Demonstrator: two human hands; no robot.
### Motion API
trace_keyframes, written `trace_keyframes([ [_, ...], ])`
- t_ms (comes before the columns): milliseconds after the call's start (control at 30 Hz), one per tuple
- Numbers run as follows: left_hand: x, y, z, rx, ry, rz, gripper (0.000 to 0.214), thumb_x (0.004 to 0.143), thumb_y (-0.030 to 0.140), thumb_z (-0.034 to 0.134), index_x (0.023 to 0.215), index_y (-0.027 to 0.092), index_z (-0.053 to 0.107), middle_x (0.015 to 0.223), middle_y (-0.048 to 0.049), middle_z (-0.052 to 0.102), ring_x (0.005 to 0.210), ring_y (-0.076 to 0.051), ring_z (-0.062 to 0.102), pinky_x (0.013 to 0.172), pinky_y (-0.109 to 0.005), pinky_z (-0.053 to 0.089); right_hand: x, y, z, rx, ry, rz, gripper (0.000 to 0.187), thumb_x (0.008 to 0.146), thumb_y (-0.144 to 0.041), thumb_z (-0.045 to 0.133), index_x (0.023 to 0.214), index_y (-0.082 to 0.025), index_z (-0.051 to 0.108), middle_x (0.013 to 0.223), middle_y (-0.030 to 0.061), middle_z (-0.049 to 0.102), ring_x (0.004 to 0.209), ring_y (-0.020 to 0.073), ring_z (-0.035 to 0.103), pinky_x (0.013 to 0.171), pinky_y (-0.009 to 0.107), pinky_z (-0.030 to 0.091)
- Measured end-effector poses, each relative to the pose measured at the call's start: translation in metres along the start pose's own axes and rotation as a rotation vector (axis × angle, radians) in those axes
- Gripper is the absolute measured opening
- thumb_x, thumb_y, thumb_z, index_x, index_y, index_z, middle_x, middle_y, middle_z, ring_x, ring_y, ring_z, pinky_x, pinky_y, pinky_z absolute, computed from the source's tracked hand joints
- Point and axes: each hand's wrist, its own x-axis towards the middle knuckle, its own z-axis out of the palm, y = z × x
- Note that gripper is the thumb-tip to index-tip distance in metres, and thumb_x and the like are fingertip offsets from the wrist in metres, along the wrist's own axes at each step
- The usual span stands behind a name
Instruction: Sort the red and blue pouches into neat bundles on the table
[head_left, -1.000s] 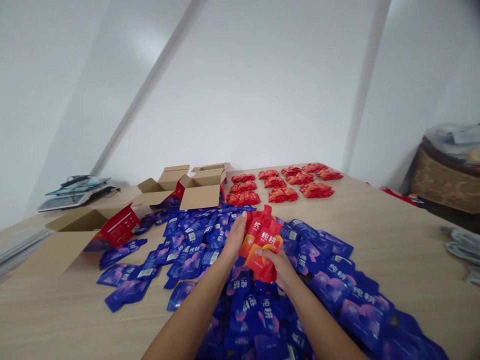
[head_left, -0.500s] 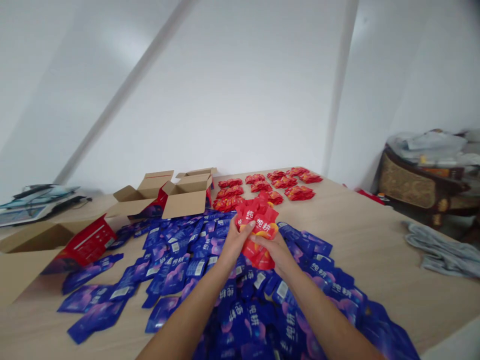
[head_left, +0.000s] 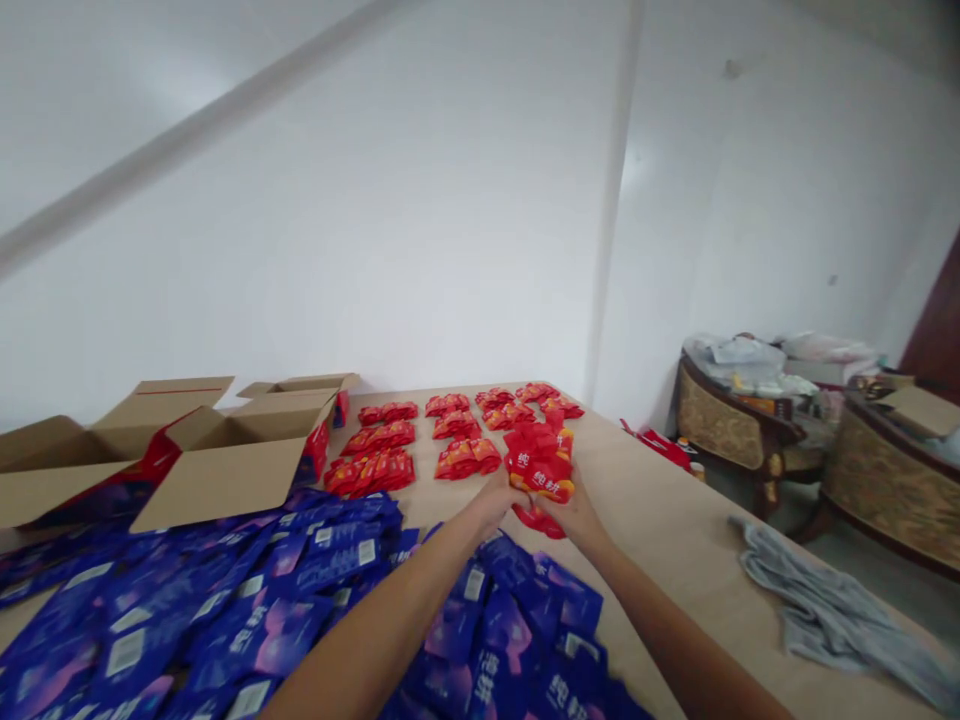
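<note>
Both my hands hold one stack of red packets point(head_left: 541, 462) out in front of me, above the wooden table point(head_left: 675, 540). My left hand point(head_left: 491, 500) grips the stack's left side and my right hand point(head_left: 574, 515) grips its lower right, fingers closed round it. Just beyond the stack lie several neat piles of red packets point(head_left: 450, 430) in rows at the table's far end. A big heap of blue packets point(head_left: 300, 590) spreads under my forearms.
Open cardboard boxes point(head_left: 225, 450) stand at the left behind the blue heap. A grey cloth point(head_left: 817, 600) lies on the table's right edge. Upholstered chairs point(head_left: 742, 420) piled with clutter stand at the right by the white wall.
My hands have carried the red stack forward and to the right, from over the blue heap toward the rows of red piles. My head has turned right, so the boxes slid left.
</note>
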Motion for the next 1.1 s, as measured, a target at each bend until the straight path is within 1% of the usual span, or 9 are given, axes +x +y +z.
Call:
trace_keyframes([
  [67, 0.016, -0.023, -0.005, -0.008, 0.014, 0.009, 0.052, 0.040, -0.002, 0.060, 0.089, 0.015, 0.064, 0.081, -0.0031, 0.068, 0.079, -0.022, 0.061, 0.072, -0.030, 0.046, 0.012, 0.016, -0.016, -0.001, -0.045, 0.017, 0.061, 0.043, -0.008, 0.080, 0.096, -0.025, 0.057, 0.097, 0.0020, 0.069, 0.092, 0.0205, 0.064, 0.088, 0.037, 0.047],
  [133, 0.024, -0.047, -0.011, -0.036, 0.061, -0.031, 0.060, 0.040, -0.003, 0.059, 0.097, 0.015, 0.061, 0.088, -0.0039, 0.067, 0.084, -0.023, 0.060, 0.076, -0.032, 0.046, 0.018, 0.036, -0.030, -0.008, -0.087, 0.058, 0.065, 0.040, -0.008, 0.081, 0.098, -0.024, 0.056, 0.100, 0.0029, 0.067, 0.096, 0.0215, 0.063, 0.091, 0.039, 0.046],
  [233, 0.027, -0.079, -0.019, -0.067, 0.168, -0.075, 0.072, 0.039, -0.006, 0.057, 0.106, 0.018, 0.056, 0.102, -0.0041, 0.064, 0.096, -0.023, 0.057, 0.085, -0.032, 0.043, 0.018, 0.061, -0.046, -0.040, -0.062, 0.100, 0.074, 0.037, -0.008, 0.082, 0.104, -0.023, 0.054, 0.106, 0.0034, 0.064, 0.100, 0.0210, 0.061, 0.094, 0.040, 0.043],
  [367, 0.029, -0.102, -0.022, -0.055, 0.169, -0.042, 0.073, 0.038, -0.008, 0.055, 0.106, 0.019, 0.054, 0.107, -0.0032, 0.060, 0.102, -0.022, 0.054, 0.089, -0.031, 0.040, 0.019, 0.074, -0.054, -0.060, -0.087, 0.124, 0.075, 0.041, -0.009, 0.082, 0.109, -0.023, 0.052, 0.108, 0.0034, 0.062, 0.100, 0.0201, 0.061, 0.094, 0.038, 0.043],
  [533, 0.033, -0.110, -0.020, 0.004, 0.222, 0.007, 0.070, 0.042, -0.006, 0.056, 0.107, 0.019, 0.049, 0.099, -0.0006, 0.059, 0.091, -0.018, 0.054, 0.084, -0.029, 0.042, 0.022, 0.075, -0.051, -0.102, -0.031, 0.083, 0.065, 0.043, -0.011, 0.081, 0.100, -0.022, 0.053, 0.100, 0.0022, 0.065, 0.095, 0.0194, 0.062, 0.091, 0.035, 0.045],
  [633, 0.033, -0.113, -0.019, 0.016, 0.225, 0.028, 0.069, 0.045, -0.004, 0.058, 0.108, 0.020, 0.045, 0.098, -0.0002, 0.057, 0.088, -0.017, 0.054, 0.082, -0.028, 0.042, 0.022, 0.076, -0.050, -0.117, -0.041, 0.081, 0.063, 0.045, -0.012, 0.081, 0.100, -0.022, 0.051, 0.101, 0.0029, 0.066, 0.094, 0.0191, 0.063, 0.089, 0.035, 0.046],
  [867, 0.030, -0.112, -0.015, 0.101, 0.210, 0.066, 0.077, 0.045, -0.004, 0.066, 0.114, 0.019, 0.042, 0.104, -0.0031, 0.055, 0.099, -0.020, 0.052, 0.093, -0.032, 0.037, 0.022, 0.070, -0.047, -0.118, 0.028, 0.080, 0.067, 0.037, -0.008, 0.083, 0.097, -0.020, 0.055, 0.095, 0.0034, 0.067, 0.089, 0.0201, 0.064, 0.088, 0.037, 0.047],
  [967, 0.028, -0.113, -0.014, 0.137, 0.198, 0.068, 0.081, 0.041, -0.002, 0.072, 0.114, 0.019, 0.045, 0.109, -0.0050, 0.055, 0.105, -0.023, 0.050, 0.097, -0.035, 0.035, 0.021, 0.073, -0.048, -0.164, 0.004, 0.064, 0.069, 0.038, -0.008, 0.083, 0.100, -0.021, 0.056, 0.097, 0.0035, 0.067, 0.091, 0.0209, 0.064, 0.090, 0.038, 0.047],
  [1100, 0.028, -0.110, -0.011, 0.201, 0.224, 0.084, 0.074, 0.038, -0.001, 0.076, 0.105, 0.018, 0.053, 0.108, -0.0063, 0.058, 0.107, -0.028, 0.050, 0.099, -0.040, 0.034, 0.023, 0.072, -0.050, -0.204, -0.016, 0.115, 0.064, 0.042, -0.011, 0.082, 0.100, -0.022, 0.058, 0.096, 0.0048, 0.069, 0.090, 0.0228, 0.065, 0.088, 0.041, 0.048],
])
